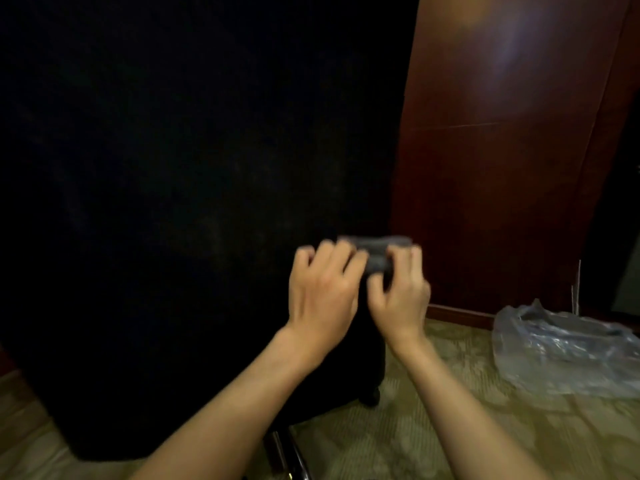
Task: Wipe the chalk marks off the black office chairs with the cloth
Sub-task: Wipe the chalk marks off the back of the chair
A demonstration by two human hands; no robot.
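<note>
The back of a black office chair (173, 202) fills the left and middle of the head view. Faint pale smudges show on its fabric near the middle. A small grey cloth (375, 252) is bunched at the chair's right edge. My left hand (323, 289) and my right hand (400, 289) both grip the cloth, side by side, fingers curled over it. The hands are blurred.
A red-brown wooden panel (502, 150) rises right behind the chair. A crumpled clear plastic bag (561, 344) lies on the patterned carpet (433, 427) at the right. The chair's chrome base leg (287, 452) and a black caster (370, 396) show below my arms.
</note>
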